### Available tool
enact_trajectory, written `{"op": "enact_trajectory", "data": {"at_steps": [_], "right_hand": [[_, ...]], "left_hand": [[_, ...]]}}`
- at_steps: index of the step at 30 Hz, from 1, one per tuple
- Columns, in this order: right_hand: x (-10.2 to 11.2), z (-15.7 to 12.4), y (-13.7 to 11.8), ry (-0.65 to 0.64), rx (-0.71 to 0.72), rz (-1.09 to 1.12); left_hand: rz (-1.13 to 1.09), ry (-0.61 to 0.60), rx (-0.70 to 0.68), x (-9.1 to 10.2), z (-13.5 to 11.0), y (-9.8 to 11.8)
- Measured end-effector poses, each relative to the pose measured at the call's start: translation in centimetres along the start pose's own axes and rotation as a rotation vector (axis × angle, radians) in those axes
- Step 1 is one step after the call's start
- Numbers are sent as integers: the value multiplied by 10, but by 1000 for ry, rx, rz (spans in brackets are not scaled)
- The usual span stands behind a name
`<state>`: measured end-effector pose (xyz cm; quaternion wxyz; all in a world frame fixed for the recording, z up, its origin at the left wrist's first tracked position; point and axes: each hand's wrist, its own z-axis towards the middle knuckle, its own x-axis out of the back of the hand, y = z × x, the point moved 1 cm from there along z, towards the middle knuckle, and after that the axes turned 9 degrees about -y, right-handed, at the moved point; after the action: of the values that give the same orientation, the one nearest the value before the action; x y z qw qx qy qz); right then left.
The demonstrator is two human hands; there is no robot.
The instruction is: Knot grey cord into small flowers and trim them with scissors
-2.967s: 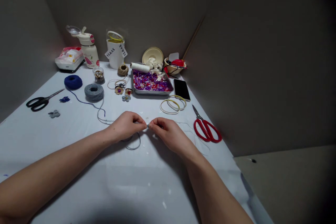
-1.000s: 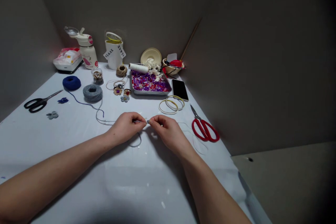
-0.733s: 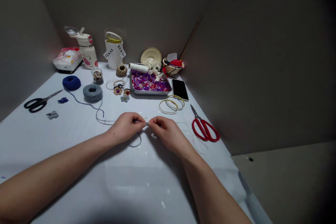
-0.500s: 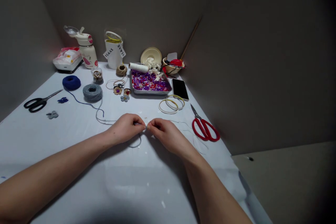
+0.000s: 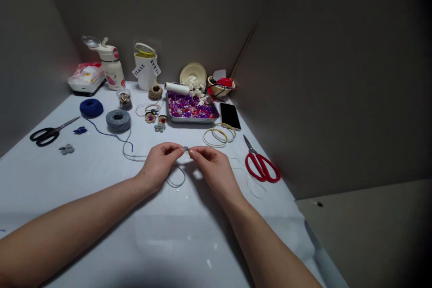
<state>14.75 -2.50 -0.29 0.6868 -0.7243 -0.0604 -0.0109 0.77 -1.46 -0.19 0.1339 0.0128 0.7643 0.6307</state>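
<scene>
My left hand [image 5: 160, 164] and my right hand [image 5: 212, 168] meet over the middle of the white table [image 5: 101, 216], fingertips almost touching. Both pinch a small grey bead-like piece [image 5: 186, 149] on a grey yarn strand [image 5: 175, 182] that loops under my left hand. The strand runs back to a grey yarn ball [image 5: 118, 119]. A thin pale thread [image 5: 251, 182] trails away to the right of my right hand.
Red scissors [image 5: 260, 165] lie right of my hands, black scissors [image 5: 47, 131] far left. Behind are thin rings [image 5: 219, 134], a phone [image 5: 230, 115], a metal tray of purple beads [image 5: 191, 107], a blue yarn ball [image 5: 91, 107], small crocheted flowers [image 5: 66, 149], a bottle [image 5: 110, 65] and a cup [image 5: 146, 69].
Both hands have lifted slightly off the table and moved a little further away, still pinched together. The grey loop under my left hand has shifted with them.
</scene>
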Motion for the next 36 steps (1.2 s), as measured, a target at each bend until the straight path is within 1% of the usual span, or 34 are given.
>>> {"op": "enact_trajectory", "data": {"at_steps": [4,7,16,21,25,31,36], "right_hand": [[-5,-1,0,28,-3,42],[-5,-1,-1,35,5,14],[1,1,-2,38,7,-41],[4,1,-4,-20,-26,-90],[5,0,-4,-65,-56,-111],[8,-1,-7,-151,-82,-139],[13,-2,-9,-232,-95,-236]], "left_hand": [[36,-5,-19,-1,-1,-4],[53,-21,-24,-2,-1,-6],[149,-57,9,-4,-3,-4],[187,-51,-2,-2,-2,-3],[293,-67,-52,1,-2,0],[464,-146,-124,4,-2,7],[534,-236,-96,5,0,10]]}}
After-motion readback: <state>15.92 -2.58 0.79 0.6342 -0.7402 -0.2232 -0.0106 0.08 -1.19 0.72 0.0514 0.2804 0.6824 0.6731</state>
